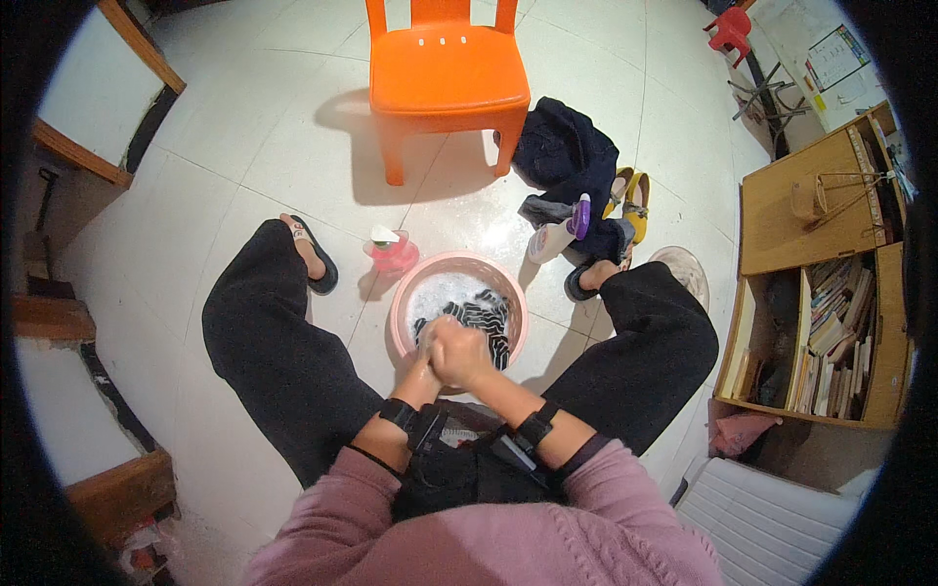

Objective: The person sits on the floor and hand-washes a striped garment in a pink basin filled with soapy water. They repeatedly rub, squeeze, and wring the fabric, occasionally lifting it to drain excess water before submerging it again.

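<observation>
Between my legs a round pink plastic basin stands on the tiled floor. White suds and a black-and-white striped cloth lie inside it. Above the basin's near side, my left hand and my right hand are pressed together, fingers curled. The hands overlap, so whether either grips part of the cloth is hidden. A pump bottle with pink liquid is beside the basin's left rim. Beyond its right rim is a whitish bottle with a purple cap.
An orange plastic chair stands beyond the basin. Dark clothing lies heaped beside its right legs, near yellow shoes. My feet are on both sides. A wooden shelf unit with books is at right, above a white ribbed surface.
</observation>
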A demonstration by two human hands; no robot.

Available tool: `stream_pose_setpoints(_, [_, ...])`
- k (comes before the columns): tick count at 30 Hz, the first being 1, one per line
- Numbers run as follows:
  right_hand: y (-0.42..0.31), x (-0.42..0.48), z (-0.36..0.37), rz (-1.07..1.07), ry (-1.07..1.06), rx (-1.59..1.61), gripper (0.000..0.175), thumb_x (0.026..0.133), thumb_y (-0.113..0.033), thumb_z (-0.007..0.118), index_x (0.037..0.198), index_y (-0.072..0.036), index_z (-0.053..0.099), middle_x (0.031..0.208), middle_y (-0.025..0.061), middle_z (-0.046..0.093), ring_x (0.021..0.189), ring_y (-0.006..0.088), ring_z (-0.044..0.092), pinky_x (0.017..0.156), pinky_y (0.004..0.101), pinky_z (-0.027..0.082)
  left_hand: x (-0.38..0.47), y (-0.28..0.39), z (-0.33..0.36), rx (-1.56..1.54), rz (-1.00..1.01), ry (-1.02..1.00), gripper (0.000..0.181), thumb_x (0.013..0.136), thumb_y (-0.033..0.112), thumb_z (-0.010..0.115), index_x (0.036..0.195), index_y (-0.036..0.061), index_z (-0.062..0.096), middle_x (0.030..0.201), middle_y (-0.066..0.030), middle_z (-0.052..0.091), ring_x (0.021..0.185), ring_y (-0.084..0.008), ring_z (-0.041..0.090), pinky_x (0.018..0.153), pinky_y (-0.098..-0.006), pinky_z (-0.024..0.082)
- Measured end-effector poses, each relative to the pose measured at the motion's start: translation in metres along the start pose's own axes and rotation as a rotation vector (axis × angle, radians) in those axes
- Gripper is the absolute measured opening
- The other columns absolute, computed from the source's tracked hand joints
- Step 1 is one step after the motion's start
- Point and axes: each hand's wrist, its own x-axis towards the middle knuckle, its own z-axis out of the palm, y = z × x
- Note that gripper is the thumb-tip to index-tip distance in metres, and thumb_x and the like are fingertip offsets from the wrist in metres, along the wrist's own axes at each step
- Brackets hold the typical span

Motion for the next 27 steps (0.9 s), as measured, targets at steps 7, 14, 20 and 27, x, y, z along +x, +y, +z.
stream_pose_setpoints(7, [0.01,0.0,-0.001,0.291,0.018,-0.138,0.021,0.081,-0.017,0.049,0.072,-0.001,0.059,0.058,0.0213,0.058,0.051,0.0363,0.059,0.05,0.0442,0.05,-0.007,-0.002,0.021,0.226,-0.037,0.336,0.018,0.085,0.021,0.051,0.085,0.0056,0.06,0.086,-0.01,0.062,0.076,-0.0214,0.06,0.068,-0.0364,0.05])
stream_pose_setpoints(14, [0.006,-0.001,-0.002,0.402,0.18,-0.15,0.023,0.081,-0.02,0.051,0.071,-0.002,0.06,0.057,0.0198,0.057,0.049,0.0348,0.059,0.044,0.043,0.046,-0.018,0.003,0.035,0.626,-0.113,0.583,0.015,0.084,0.019,0.054,0.075,0.0078,0.058,0.076,-0.0073,0.059,0.069,-0.0189,0.058,0.066,-0.0334,0.049])
stream_pose_setpoints(20, [-0.013,-0.002,-0.003,-0.133,0.127,0.104,0.019,0.079,-0.014,0.048,0.067,-0.005,0.059,0.059,0.0196,0.058,0.049,0.0353,0.058,0.049,0.0449,0.048,-0.016,0.003,0.031,0.01,-0.082,-0.188,0.02,0.08,0.024,0.057,0.094,0.0084,0.06,0.092,-0.0079,0.063,0.083,-0.0197,0.061,0.072,-0.0355,0.052])
stream_pose_setpoints(27, [-0.009,-0.002,-0.001,0.174,0.275,0.044,0.021,0.082,-0.013,0.048,0.066,-0.006,0.058,0.058,0.0184,0.056,0.048,0.0338,0.057,0.046,0.0445,0.045,-0.011,0.002,0.015,0.238,-0.026,0.021,0.017,0.084,0.022,0.056,0.089,0.0061,0.06,0.087,-0.0073,0.062,0.079,-0.0195,0.061,0.069,-0.0362,0.052])
